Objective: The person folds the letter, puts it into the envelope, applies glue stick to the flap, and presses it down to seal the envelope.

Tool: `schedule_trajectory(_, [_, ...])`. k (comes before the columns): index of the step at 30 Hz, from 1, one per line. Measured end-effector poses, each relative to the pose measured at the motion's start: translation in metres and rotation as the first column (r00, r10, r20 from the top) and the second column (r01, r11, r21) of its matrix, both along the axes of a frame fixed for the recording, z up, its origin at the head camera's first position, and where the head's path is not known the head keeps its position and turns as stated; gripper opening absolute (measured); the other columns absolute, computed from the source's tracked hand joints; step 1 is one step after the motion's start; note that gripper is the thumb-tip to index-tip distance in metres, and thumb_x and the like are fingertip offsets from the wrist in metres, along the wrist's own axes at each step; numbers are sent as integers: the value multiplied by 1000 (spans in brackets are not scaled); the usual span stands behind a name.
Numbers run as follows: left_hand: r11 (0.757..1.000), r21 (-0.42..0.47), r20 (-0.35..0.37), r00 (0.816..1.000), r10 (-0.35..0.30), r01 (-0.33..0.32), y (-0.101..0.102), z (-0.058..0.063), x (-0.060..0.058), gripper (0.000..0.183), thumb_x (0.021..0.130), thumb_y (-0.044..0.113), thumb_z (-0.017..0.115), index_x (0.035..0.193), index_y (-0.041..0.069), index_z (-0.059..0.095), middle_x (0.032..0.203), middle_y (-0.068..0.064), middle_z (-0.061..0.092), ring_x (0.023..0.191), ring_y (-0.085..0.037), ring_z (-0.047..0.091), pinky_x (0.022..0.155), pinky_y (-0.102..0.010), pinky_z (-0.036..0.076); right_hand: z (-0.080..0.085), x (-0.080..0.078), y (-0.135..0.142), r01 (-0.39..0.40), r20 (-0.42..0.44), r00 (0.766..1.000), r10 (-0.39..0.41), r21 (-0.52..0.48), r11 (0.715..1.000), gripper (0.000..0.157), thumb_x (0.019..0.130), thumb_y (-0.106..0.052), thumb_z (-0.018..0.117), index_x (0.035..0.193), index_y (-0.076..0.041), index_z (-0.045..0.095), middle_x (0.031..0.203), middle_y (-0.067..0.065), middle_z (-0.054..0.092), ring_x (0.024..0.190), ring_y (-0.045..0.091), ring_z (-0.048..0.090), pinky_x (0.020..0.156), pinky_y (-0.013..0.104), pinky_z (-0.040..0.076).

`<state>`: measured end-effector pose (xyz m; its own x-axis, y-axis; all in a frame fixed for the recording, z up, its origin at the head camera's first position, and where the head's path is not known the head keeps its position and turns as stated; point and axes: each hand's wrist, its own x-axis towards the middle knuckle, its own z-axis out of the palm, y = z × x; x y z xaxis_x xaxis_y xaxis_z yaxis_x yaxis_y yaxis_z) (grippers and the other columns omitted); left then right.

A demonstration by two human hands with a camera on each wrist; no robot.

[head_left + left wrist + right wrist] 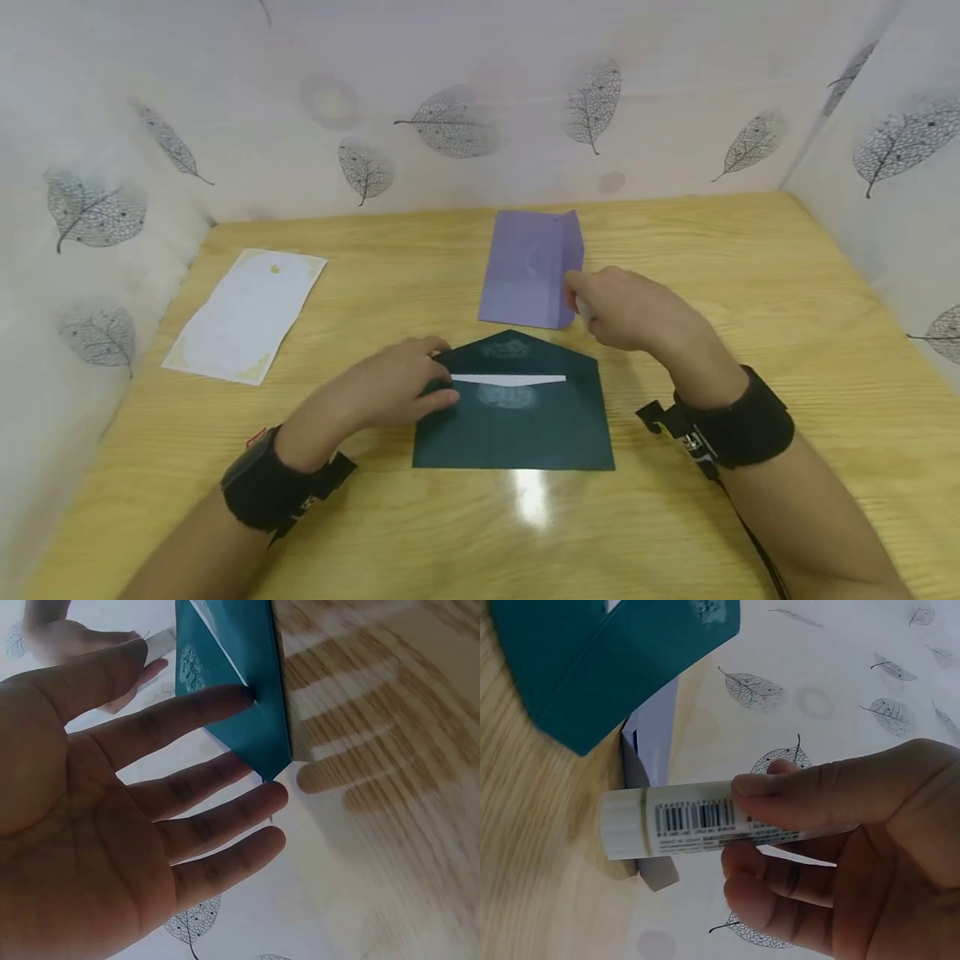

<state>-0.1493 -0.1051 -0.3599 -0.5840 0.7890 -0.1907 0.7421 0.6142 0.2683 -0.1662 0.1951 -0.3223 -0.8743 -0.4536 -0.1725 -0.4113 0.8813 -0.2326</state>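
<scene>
A dark green envelope [517, 433] lies on the table with its pointed flap unfolded away from me. A white strip of paper [517, 380] shows in its opening. My left hand [401, 383] is at the envelope's left edge, its fingers extended in the left wrist view; whether they press on it I cannot tell. My right hand [637, 312] grips a white glue stick [694, 817] with a barcode, thumb on one side and curled fingers on the other. In the head view the hand mostly hides it, just beside the purple envelope [521, 267] with its raised side flap.
A white sheet with gold corner ornaments [247, 317] lies at the left of the wooden table [750, 275]. Behind and at both sides stand pale coverings with a leaf print [457, 121]. A black band [738, 421] with a cable is on my right wrist.
</scene>
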Motion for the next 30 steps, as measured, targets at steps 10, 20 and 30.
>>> schedule_trajectory(10, [997,74,-43,999,-10,13,12,-1,-5,18,90,36,58,86,18,58,117,-7,53,98,-18,52,79,-33,47,2,5,14,84,52,995,-82,-30,996,23,80,4,50,101,-5,51,96,11,59,80,23,51,69,39,46])
schedule_trajectory(20, [999,49,-105,994,19,-14,-7,-3,5,11,84,11,58,91,14,66,118,-10,53,98,-21,53,78,-33,49,2,-4,-8,90,22,996,-89,-31,995,33,82,-4,58,114,-6,50,109,13,57,84,23,51,71,39,45])
schedule_trajectory(30, [999,8,-106,993,-44,45,-3,0,3,23,85,13,54,104,17,67,133,-15,41,113,-28,45,90,-40,44,10,3,-4,126,-127,984,-124,9,992,42,86,-21,61,126,-9,51,121,22,47,107,39,41,82,51,44])
